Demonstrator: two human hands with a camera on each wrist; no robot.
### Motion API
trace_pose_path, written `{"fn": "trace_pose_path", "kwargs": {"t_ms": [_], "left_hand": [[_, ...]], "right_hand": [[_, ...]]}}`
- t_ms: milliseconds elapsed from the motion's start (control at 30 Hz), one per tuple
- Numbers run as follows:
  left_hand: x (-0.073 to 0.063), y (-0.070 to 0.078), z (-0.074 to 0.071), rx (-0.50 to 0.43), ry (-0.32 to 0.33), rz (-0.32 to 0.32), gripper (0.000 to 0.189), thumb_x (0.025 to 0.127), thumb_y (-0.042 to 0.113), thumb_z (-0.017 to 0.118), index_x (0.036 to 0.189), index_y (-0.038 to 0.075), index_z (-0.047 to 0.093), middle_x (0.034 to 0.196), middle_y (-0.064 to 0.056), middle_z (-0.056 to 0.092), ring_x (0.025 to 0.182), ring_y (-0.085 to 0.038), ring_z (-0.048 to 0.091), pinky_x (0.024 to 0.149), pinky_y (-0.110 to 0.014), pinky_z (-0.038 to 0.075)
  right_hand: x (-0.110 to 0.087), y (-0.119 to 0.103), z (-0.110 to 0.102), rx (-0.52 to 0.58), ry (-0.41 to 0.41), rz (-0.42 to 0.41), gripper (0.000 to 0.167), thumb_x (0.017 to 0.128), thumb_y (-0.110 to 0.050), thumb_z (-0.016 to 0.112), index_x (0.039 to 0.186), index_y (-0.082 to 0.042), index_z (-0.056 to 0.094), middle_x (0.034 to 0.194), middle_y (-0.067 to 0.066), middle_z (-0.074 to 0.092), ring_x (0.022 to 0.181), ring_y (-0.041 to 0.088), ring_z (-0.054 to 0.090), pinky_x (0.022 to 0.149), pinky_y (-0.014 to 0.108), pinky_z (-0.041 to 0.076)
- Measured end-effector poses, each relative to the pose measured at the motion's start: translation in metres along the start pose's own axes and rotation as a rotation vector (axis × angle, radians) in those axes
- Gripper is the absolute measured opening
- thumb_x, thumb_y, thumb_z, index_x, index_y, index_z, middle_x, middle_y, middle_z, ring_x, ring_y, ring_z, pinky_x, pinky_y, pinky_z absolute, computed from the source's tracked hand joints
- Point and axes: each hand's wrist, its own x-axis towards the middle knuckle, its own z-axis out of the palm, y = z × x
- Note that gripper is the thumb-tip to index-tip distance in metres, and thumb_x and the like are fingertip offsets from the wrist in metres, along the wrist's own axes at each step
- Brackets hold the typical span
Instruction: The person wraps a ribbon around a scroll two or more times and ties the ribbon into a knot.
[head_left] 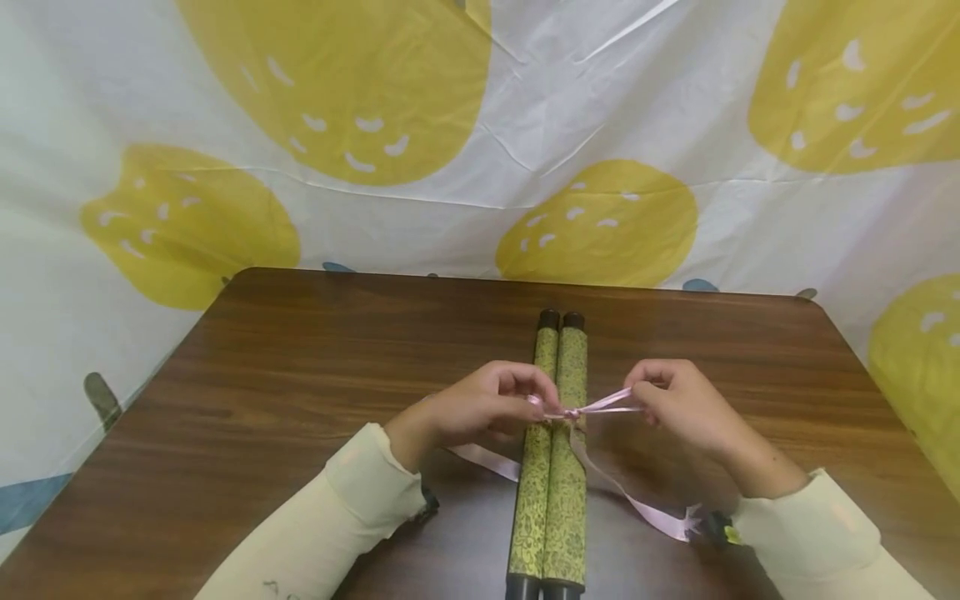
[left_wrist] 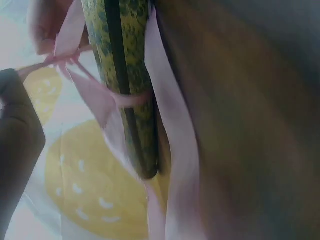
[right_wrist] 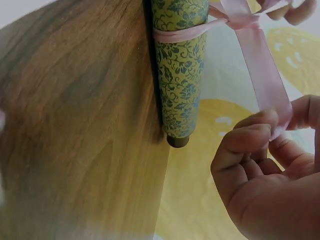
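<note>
Two rolled scrolls in green-gold patterned cloth, the left scroll [head_left: 530, 508] and the right scroll [head_left: 566, 508], lie side by side with dark end knobs. A pink ribbon [right_wrist: 182, 34] runs around them, with a small knot [head_left: 572, 413] over the right one. My left hand [head_left: 483, 407] pinches ribbon close to the knot, above the left scroll. On the other side, my right hand [head_left: 686, 408] pinches a ribbon loop [right_wrist: 262, 70] between thumb and fingers, drawn out to the right. Loose ribbon tails hang on both sides of the scrolls.
The scrolls lie on a dark wood-grain table [head_left: 337, 333]. Behind it hangs a white cloth [head_left: 420, 225] printed with big yellow fruit shapes. One frayed ribbon end [head_left: 671, 525] lies near the right sleeve [head_left: 810, 533].
</note>
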Motion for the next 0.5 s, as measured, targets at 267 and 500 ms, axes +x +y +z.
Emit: {"fn": "trace_pose_path", "kwargs": {"t_ms": [267,500], "left_hand": [[-0.002,0.0,-0.012,0.384,0.128,-0.112,0.019,0.098,0.016,0.061,0.112,0.005,0.068,0.074,0.002,0.059,0.058,-0.007,0.044,0.053,-0.021,0.037],[-0.006,-0.005,-0.016,0.603,0.214,-0.185,0.018,0.097,0.025,0.064,0.106,0.009,0.067,0.06,0.005,0.051,0.051,-0.007,0.045,0.049,-0.021,0.038]], "right_hand": [[0.001,0.001,-0.005,-0.083,0.062,-0.002,0.017,0.091,-0.007,0.051,0.085,-0.001,0.065,0.06,-0.004,0.044,0.057,0.011,0.042,0.051,0.028,0.037],[-0.001,0.006,-0.004,-0.221,0.046,-0.009,0.034,0.095,-0.022,0.059,0.065,-0.01,0.05,0.058,-0.007,0.038,0.056,0.01,0.037,0.054,0.027,0.034]]}}
